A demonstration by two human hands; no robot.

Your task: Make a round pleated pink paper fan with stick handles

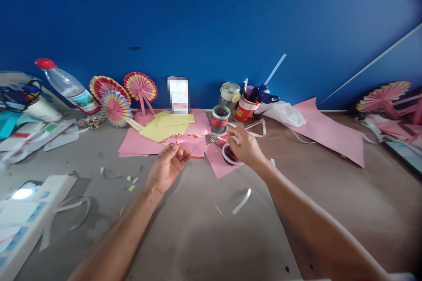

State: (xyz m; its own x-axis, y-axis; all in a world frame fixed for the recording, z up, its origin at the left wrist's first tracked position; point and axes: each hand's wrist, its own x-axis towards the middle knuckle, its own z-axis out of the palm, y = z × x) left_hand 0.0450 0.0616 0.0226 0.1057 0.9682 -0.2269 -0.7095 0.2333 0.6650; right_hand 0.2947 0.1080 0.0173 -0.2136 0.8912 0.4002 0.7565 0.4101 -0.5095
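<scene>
My left hand pinches the bottom of a small folded pink paper fan piece, held just above the grey table. My right hand reaches forward over a white tape roll and red-handled scissors lying on a pink sheet; its fingers curl down onto them, and what they grip is hidden. Stacked pink and yellow paper sheets lie just behind both hands.
Finished paper fans and a plastic bottle lean at the back left. A jar, a tape-wrapped cup and a red cup of tools stand behind. A large pink sheet lies right. White boxes sit front left; paper strips scatter.
</scene>
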